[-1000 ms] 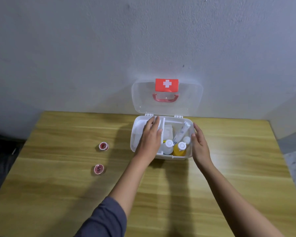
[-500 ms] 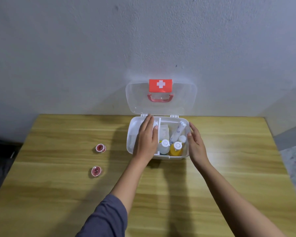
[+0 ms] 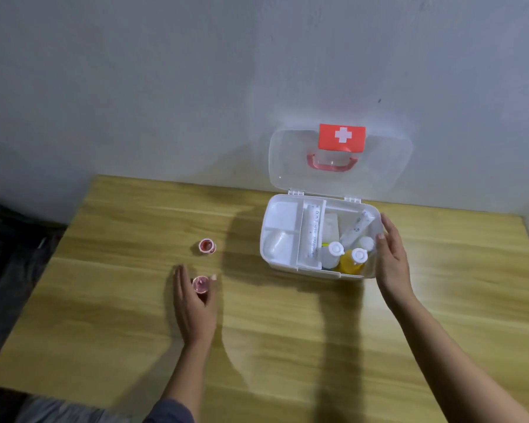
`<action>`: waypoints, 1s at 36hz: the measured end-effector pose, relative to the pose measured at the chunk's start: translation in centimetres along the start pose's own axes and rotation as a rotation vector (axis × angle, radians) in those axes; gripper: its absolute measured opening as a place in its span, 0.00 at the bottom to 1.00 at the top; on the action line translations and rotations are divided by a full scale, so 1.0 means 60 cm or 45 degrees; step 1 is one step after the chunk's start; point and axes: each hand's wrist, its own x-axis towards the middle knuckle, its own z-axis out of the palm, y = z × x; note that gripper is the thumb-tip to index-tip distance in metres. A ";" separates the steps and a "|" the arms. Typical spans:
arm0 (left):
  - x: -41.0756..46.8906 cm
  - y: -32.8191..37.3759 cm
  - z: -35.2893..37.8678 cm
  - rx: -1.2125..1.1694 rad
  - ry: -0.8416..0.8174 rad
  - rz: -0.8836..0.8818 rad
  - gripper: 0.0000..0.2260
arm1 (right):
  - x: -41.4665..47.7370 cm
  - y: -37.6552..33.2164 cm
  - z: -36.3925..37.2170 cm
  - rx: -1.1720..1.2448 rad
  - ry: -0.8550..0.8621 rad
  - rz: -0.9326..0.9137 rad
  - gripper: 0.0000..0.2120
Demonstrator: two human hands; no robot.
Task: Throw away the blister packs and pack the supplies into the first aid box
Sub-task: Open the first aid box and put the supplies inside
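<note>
The white first aid box (image 3: 264, 236) stands open on the wooden table, its clear lid (image 3: 379, 166) with a red cross label leaning back against the wall. Inside I see a white tray, tubes, a white bottle (image 3: 333, 254) and a yellow bottle (image 3: 353, 261). Two small red-rimmed tape rolls lie left of the box. My left hand (image 3: 193, 303) is around the nearer roll (image 3: 200, 284), fingers spread on both sides of it, the roll still on the table. The farther roll (image 3: 207, 246) lies free. My right hand (image 3: 393, 257) rests flat against the box's right wall.
The table (image 3: 287, 346) stands against a grey wall. Dark bags or cloth (image 3: 9, 264) lie on the floor beyond the table's left edge. No blister packs are in sight.
My left hand left the box's tray and swung left and down to the nearer tape roll. The right hand stayed at the box's right side. The view shifted left.
</note>
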 end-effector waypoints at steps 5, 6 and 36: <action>0.059 0.029 0.034 -0.105 -0.101 0.055 0.33 | -0.003 -0.004 0.006 -0.019 0.035 -0.023 0.19; 0.071 0.034 0.040 -0.122 -0.112 0.064 0.33 | -0.003 -0.004 0.008 -0.021 0.046 -0.024 0.19; 0.095 0.289 0.093 -0.192 -0.728 0.924 0.16 | -0.003 -0.006 0.007 0.063 0.054 0.021 0.18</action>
